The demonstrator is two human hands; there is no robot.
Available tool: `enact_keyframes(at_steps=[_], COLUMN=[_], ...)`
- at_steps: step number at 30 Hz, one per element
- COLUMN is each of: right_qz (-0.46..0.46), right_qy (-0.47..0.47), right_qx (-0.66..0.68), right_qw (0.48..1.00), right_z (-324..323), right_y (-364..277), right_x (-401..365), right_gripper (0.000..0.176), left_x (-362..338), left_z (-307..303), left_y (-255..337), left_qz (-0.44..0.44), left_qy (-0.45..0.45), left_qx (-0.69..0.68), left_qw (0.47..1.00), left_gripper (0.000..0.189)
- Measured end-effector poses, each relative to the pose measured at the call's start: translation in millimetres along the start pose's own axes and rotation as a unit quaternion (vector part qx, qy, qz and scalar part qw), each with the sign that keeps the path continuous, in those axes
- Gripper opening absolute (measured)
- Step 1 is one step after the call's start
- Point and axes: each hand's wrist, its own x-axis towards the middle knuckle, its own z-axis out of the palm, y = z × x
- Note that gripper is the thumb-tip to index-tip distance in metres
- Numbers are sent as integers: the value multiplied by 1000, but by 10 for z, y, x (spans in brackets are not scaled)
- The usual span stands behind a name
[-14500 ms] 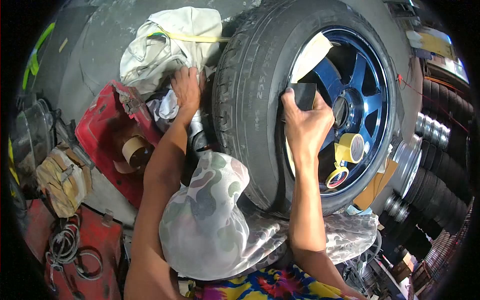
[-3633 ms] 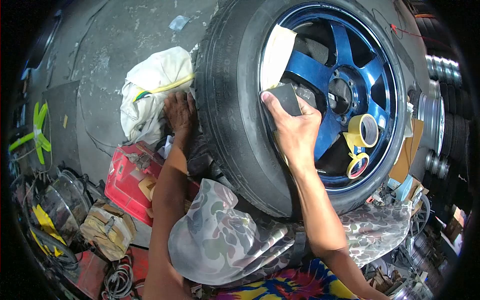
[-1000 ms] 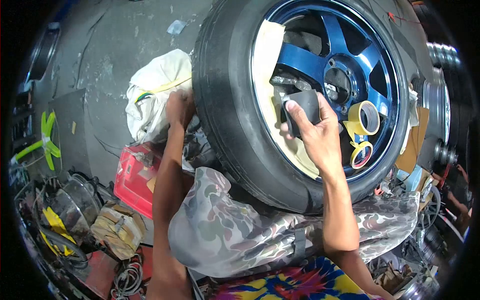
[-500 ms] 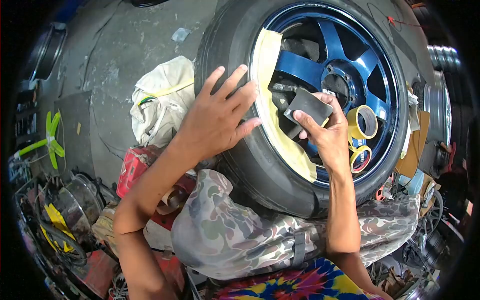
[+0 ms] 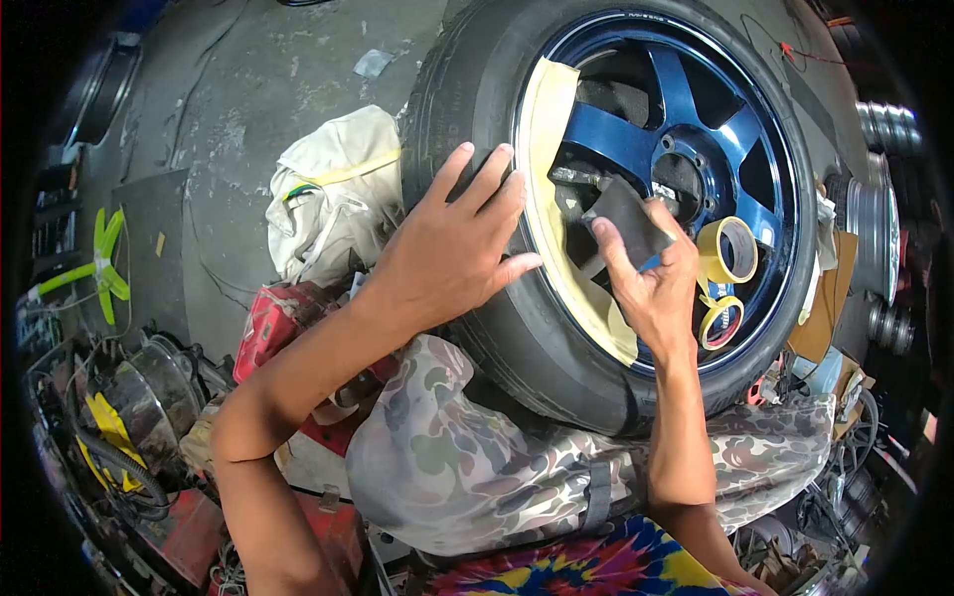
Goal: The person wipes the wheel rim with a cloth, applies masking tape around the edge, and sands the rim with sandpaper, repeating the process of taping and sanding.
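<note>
A tyre (image 5: 467, 109) on a blue spoked wheel rim (image 5: 611, 139) fills the space before me. Yellow masking tape (image 5: 549, 109) covers the tyre side along the rim's left edge. My left hand (image 5: 447, 243) lies with fingers spread on the tyre sidewall, its thumb close to the tape. Over the spokes, my right hand (image 5: 656, 293) pinches a dark grey sheet of sandpaper (image 5: 630, 217) between thumb and fingers; the fingers beneath are partly hidden. Two rolls of tape, an upper roll (image 5: 728, 250) and a lower roll (image 5: 721, 323), rest on the rim just right of that hand.
Left of the tyre lies a crumpled white cloth (image 5: 333, 199) on the grey floor. A red case (image 5: 273, 323) stands below it. At far left are a green fan blade (image 5: 104, 266) and a bare metal rim (image 5: 104, 89). More rims (image 5: 874, 228) line the right side.
The sandpaper has tilted and turned in my right hand, whose thumb now points more upward. My left hand stays on the tyre. The whole view has shifted slightly.
</note>
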Motion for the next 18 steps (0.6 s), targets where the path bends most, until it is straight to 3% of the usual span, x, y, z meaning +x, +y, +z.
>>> enact_keyframes(at_steps=[2, 3, 7, 9, 13, 16, 18], right_qz=[6, -66, -41, -89, -49, -68, -90], right_qy=[-21, -11, -42, -75, -87, -74, -72], right_qx=[46, 77, 105, 36, 21, -7, -19], right_qw=[999, 995, 993, 993, 995, 995, 993], right_z=[31, 114, 127, 105, 201, 275, 325], right_y=[12, 132, 173, 103, 73, 84, 106], right_x=[-8, 0, -16, 8, -16, 0, 23], right_gripper=[22, 30, 28, 27, 24, 21, 23], left_x=[5, 19, 184, 251, 212, 50, -34], left_z=[8, 29, 80, 86, 101, 49, -78], left_y=[-24, -61, -289, -381, -388, -233, -152], left_qz=[-3, -4, -12, -16, -5, 13, 45], left_qy=[6, 6, 28, 23, 35, 33, -14], left_qx=[10, 10, 23, 45, 35, 8, -76], left_qw=[1000, 1000, 999, 999, 999, 999, 996], left_gripper=[57, 57, 53, 50, 48, 44, 40])
